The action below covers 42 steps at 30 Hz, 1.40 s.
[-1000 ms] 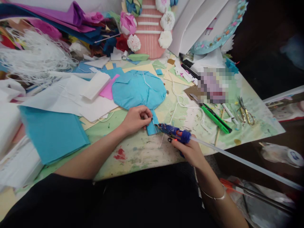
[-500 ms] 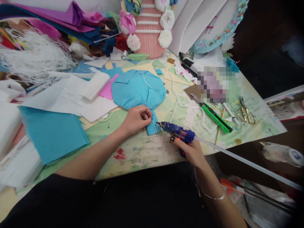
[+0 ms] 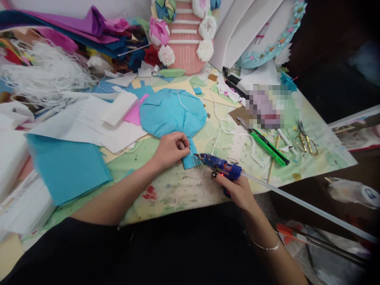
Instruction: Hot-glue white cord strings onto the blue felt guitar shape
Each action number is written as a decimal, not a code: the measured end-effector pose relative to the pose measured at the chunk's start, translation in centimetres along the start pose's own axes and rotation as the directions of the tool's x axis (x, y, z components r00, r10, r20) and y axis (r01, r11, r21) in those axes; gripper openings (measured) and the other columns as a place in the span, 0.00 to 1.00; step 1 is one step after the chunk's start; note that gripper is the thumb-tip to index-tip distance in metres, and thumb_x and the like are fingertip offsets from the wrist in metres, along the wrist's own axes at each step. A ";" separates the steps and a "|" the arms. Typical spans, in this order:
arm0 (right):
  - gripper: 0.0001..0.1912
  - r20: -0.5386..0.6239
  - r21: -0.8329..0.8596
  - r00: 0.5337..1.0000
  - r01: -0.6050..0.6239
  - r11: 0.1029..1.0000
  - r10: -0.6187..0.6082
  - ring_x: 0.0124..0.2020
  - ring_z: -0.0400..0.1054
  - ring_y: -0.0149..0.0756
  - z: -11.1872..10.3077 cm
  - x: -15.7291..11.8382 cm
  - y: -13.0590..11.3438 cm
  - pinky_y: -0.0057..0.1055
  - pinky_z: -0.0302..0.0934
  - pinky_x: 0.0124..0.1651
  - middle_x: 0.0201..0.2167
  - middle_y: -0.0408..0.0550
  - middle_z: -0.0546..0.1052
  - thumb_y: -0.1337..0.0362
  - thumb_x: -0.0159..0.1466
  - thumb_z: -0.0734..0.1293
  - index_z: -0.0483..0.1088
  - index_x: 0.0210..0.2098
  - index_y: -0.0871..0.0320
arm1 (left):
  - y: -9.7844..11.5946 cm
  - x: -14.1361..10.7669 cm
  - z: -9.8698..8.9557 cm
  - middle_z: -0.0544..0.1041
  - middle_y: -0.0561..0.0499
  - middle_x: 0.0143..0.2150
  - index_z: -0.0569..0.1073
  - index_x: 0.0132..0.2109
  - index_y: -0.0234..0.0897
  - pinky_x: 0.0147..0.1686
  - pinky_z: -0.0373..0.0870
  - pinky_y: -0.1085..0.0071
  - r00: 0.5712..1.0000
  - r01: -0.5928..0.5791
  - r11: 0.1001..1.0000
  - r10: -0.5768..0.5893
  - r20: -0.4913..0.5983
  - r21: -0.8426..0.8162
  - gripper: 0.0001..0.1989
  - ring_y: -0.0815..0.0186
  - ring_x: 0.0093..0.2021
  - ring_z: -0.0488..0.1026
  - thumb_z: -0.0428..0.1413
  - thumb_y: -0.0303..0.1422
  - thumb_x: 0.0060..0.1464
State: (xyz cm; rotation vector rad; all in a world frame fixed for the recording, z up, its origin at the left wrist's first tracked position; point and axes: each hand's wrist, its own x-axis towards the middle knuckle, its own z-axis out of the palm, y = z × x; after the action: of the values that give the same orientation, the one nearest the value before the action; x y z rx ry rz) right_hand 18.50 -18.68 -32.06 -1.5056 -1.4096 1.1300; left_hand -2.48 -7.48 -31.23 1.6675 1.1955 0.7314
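A round blue paper-covered piece (image 3: 173, 111) with a narrow handle strip lies on the table. Against the left edge of that strip, my left hand (image 3: 173, 149) has its fingers pinched; a thin white string (image 3: 194, 159) runs along the strip beside them. My right hand (image 3: 237, 188) is wrapped round a blue glue gun (image 3: 222, 166), whose nozzle touches or hovers just over the strip's right side. A long clear glue stick (image 3: 297, 200) sticks out of the gun's back. Loose white cord (image 3: 227, 128) lies right of the round piece.
Folded blue paper (image 3: 69, 168) and white sheets (image 3: 86, 118) lie at the left, below a heap of white string (image 3: 47, 75). A green cutter (image 3: 270, 147) and gold-handled scissors (image 3: 305, 139) are at the right. A pink flower-trimmed piece (image 3: 185, 51) stands behind.
The glue gun's nozzle and my right hand have shifted very slightly left over the blue strip. My left hand keeps its place.
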 end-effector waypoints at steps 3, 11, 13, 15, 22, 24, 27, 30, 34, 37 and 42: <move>0.13 -0.045 0.088 0.998 -0.042 0.995 0.046 0.22 0.55 0.29 0.1 -0.2 0.2 0.28 0.51 0.26 0.19 0.41 0.64 0.56 0.58 0.69 0.73 0.27 0.60 | 0.0 -0.1 0.2 0.69 0.59 0.17 0.68 0.28 0.34 0.18 0.61 0.79 1.000 -0.004 1.000 0.005 -0.026 0.017 0.03 0.74 0.14 0.67 0.54 0.24 0.42; 0.11 -0.114 0.281 0.992 -0.023 0.959 0.057 0.27 0.64 0.34 -0.1 -0.3 -0.1 0.30 0.57 0.29 0.22 0.44 0.71 0.56 0.54 0.70 0.74 0.25 0.58 | -0.4 -0.3 0.3 0.68 0.59 0.20 0.66 0.34 0.35 0.17 0.63 0.79 0.998 -0.047 0.993 0.042 -0.050 -0.105 0.08 0.74 0.15 0.66 0.55 0.25 0.42; 0.10 -0.124 0.306 0.990 -0.026 0.952 0.067 0.26 0.64 0.34 -0.2 -0.3 0.1 0.30 0.57 0.30 0.20 0.43 0.70 0.57 0.54 0.70 0.74 0.24 0.57 | -0.5 -0.3 0.1 0.69 0.59 0.20 0.67 0.36 0.35 0.17 0.65 0.78 1.000 -0.016 0.979 0.011 -0.026 -0.204 0.09 0.73 0.16 0.67 0.54 0.25 0.44; 0.10 -0.133 0.324 0.988 -0.030 0.945 0.077 0.24 0.61 0.32 -0.2 -0.4 0.5 0.30 0.56 0.29 0.20 0.42 0.69 0.57 0.54 0.71 0.74 0.26 0.58 | -0.5 -0.5 -0.3 0.69 0.58 0.20 0.67 0.37 0.34 0.18 0.67 0.77 1.000 0.009 0.962 -0.011 -0.005 -0.272 0.09 0.72 0.17 0.68 0.54 0.26 0.45; 0.12 -0.129 0.411 0.991 0.023 0.911 0.033 0.22 0.59 0.30 -0.8 -0.8 1.7 0.29 0.52 0.26 0.20 0.43 0.68 0.57 0.59 0.69 0.73 0.26 0.59 | -0.5 -1.9 -3.0 0.77 0.44 0.48 0.74 0.47 0.35 0.43 0.75 0.64 0.826 -0.562 0.775 0.540 0.161 0.288 0.18 0.62 0.43 0.75 0.49 0.21 0.51; 0.12 -0.134 0.433 0.991 0.043 0.900 0.018 0.22 0.59 0.30 -0.9 -0.8 1.7 0.29 0.53 0.27 0.20 0.43 0.69 0.57 0.59 0.69 0.73 0.26 0.59 | -0.7 -2.1 -3.5 0.74 0.44 0.54 0.71 0.54 0.37 0.54 0.68 0.56 0.690 -0.720 0.546 0.633 0.352 0.428 0.23 0.57 0.56 0.68 0.47 0.19 0.52; 0.11 -0.135 0.456 0.991 0.059 0.888 0.004 0.22 0.60 0.30 -0.8 -0.7 1.5 0.29 0.53 0.28 0.21 0.43 0.69 0.58 0.59 0.69 0.73 0.26 0.59 | -1.3 -2.0 -3.7 0.72 0.43 0.57 0.68 0.59 0.37 0.58 0.62 0.52 0.619 -0.769 0.350 0.619 0.484 0.536 0.23 0.54 0.62 0.61 0.46 0.20 0.57; 0.11 -0.136 0.461 0.991 0.060 0.885 0.003 0.22 0.60 0.30 -0.8 -0.6 1.4 0.29 0.53 0.28 0.20 0.42 0.68 0.58 0.59 0.69 0.73 0.26 0.59 | -1.7 -1.5 -3.6 0.73 0.42 0.56 0.69 0.57 0.36 0.58 0.61 0.51 0.603 -0.766 0.252 0.600 0.526 0.592 0.19 0.53 0.61 0.63 0.46 0.23 0.61; 0.12 -0.137 0.466 0.990 0.049 0.883 0.017 0.22 0.60 0.30 -0.7 -0.7 1.6 0.29 0.53 0.27 0.19 0.42 0.67 0.57 0.59 0.69 0.73 0.26 0.59 | -1.5 -0.6 -4.0 0.75 0.43 0.54 0.71 0.54 0.35 0.57 0.61 0.52 0.540 -0.804 0.169 0.607 0.583 0.569 0.16 0.54 0.59 0.66 0.47 0.23 0.62; 0.13 -0.137 0.479 0.990 0.044 0.876 0.024 0.22 0.60 0.30 -0.7 -0.7 1.7 0.28 0.52 0.26 0.19 0.42 0.68 0.56 0.58 0.69 0.73 0.25 0.59 | -1.0 0.2 -4.4 0.76 0.43 0.52 0.73 0.52 0.37 0.58 0.60 0.53 0.505 -0.841 0.182 0.603 0.618 0.510 0.16 0.56 0.60 0.66 0.47 0.23 0.62; 0.14 -0.124 0.469 0.991 0.018 0.883 0.045 0.21 0.59 0.29 -0.8 -0.9 1.6 0.28 0.54 0.26 0.19 0.43 0.69 0.55 0.57 0.70 0.73 0.23 0.60 | -0.2 1.1 -4.6 0.77 0.42 0.50 0.74 0.50 0.38 0.59 0.60 0.53 0.456 -0.884 0.221 0.600 0.658 0.411 0.16 0.58 0.59 0.68 0.45 0.24 0.63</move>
State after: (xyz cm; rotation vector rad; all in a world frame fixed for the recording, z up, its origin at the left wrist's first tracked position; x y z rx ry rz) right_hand 19.79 -19.68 -33.19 -1.2129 -0.9452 1.2480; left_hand -6.12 -4.87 -29.68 3.0400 0.2116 0.4289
